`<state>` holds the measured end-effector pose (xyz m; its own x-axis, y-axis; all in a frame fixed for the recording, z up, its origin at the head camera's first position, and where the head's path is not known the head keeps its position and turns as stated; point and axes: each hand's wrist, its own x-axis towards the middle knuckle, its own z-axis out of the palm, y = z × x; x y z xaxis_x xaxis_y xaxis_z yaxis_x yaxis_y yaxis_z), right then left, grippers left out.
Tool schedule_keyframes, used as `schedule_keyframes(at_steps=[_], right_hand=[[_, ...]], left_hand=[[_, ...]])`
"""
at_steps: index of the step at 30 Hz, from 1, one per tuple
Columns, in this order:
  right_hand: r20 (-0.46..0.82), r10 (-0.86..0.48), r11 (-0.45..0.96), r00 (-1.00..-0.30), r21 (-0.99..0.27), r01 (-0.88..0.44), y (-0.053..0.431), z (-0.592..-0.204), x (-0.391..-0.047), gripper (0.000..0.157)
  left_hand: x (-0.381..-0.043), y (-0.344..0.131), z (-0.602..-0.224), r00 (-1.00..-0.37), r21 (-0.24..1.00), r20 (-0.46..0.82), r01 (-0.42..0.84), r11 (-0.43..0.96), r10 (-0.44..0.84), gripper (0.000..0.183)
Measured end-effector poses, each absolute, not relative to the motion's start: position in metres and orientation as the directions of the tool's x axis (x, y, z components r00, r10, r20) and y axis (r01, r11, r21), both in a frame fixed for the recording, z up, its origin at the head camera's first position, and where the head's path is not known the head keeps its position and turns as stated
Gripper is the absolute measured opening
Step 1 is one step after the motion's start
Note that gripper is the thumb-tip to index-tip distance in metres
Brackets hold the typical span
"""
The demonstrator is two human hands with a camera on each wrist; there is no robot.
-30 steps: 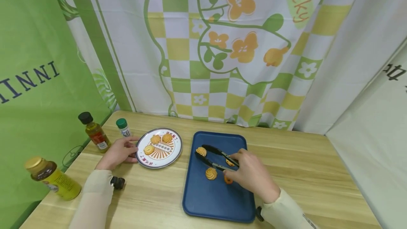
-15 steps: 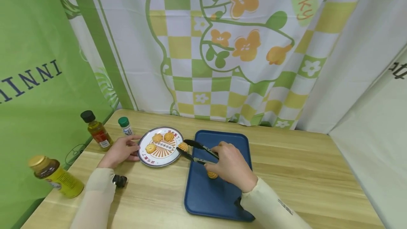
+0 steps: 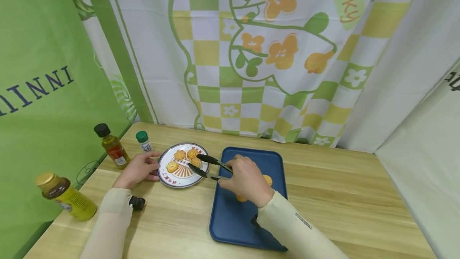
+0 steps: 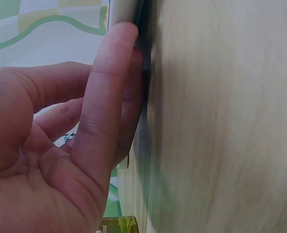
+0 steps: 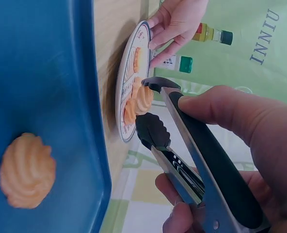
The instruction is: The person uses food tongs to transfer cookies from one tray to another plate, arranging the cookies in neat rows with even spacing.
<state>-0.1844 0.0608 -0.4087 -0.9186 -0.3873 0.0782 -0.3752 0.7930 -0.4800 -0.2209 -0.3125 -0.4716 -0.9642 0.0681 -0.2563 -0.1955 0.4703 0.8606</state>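
My right hand [image 3: 245, 179] holds black-and-silver tongs [image 3: 212, 165], which reach left from over the blue tray [image 3: 230, 227] to the plate. The black tong tips stand apart on either side of a swirled cookie [image 5: 144, 99] at the plate's right part. Several golden cookies lie on the round patterned white plate [image 3: 179, 182], among them a ring-shaped cookie [image 3: 172, 166]. My left hand [image 3: 138, 170] rests at the plate's left rim with fairly straight fingers, a fingertip [image 4: 126, 34] right at the edge. Another swirled cookie [image 5: 27, 170] lies on the tray, where my right hand partly hides other cookies.
A green-capped shaker [image 3: 144, 142] stands behind my left hand. Left of it are a black-capped oil bottle [image 3: 114, 149] and a yellow bottle with a gold cap [image 3: 73, 203]. A patterned curtain [image 3: 230, 91] hangs along the back edge of the wooden table [image 3: 341, 203].
My right hand has moved left with the tongs, carrying a cookie from the tray to the plate. The tong tips now spread wider around it. My left hand stays at the plate's rim.
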Motion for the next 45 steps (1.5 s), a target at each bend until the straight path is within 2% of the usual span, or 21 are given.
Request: schedule_keyframes(at_steps=[7, 15, 18, 22, 30, 38, 45], right_hand=[[0.056, -0.429, 0.773, -0.901, -0.494, -0.399, 0.039, -0.410, -0.194, 0.049], [0.073, -0.445, 0.766, -0.893, -0.486, -0.421, 0.022, -0.413, -0.199, 0.027], [0.069, -0.440, 0.766, -0.895, -0.491, -0.414, 0.020, -0.415, -0.199, 0.030], [0.070, -0.426, 0.776, -0.902, -0.485, -0.404, 0.019, -0.418, -0.199, 0.042], [0.070, -0.422, 0.780, -0.904, -0.480, -0.402, 0.021, -0.420, -0.200, 0.035], [0.089, -0.430, 0.782, -0.898, -0.460, -0.420, 0.027, -0.421, -0.195, 0.035], [0.093, -0.421, 0.798, -0.902, -0.434, -0.417, 0.041, -0.421, -0.183, 0.048]], left_hand=[[-0.218, -0.315, -0.473, -0.965, 0.856, -0.256, -0.197, 0.479, 0.061, 0.056], [-0.217, -0.315, -0.473, -0.963, 0.860, -0.264, -0.208, 0.466, 0.057, 0.057], [-0.218, -0.314, -0.473, -0.962, 0.860, -0.267, -0.211, 0.464, 0.057, 0.057], [-0.219, -0.312, -0.472, -0.962, 0.861, -0.267, -0.209, 0.463, 0.061, 0.057], [-0.220, -0.312, -0.472, -0.963, 0.859, -0.260, -0.198, 0.473, 0.069, 0.056], [-0.221, -0.311, -0.472, -0.964, 0.860, -0.256, -0.192, 0.473, 0.075, 0.056], [-0.220, -0.310, -0.470, -0.963, 0.859, -0.258, -0.195, 0.473, 0.072, 0.056]])
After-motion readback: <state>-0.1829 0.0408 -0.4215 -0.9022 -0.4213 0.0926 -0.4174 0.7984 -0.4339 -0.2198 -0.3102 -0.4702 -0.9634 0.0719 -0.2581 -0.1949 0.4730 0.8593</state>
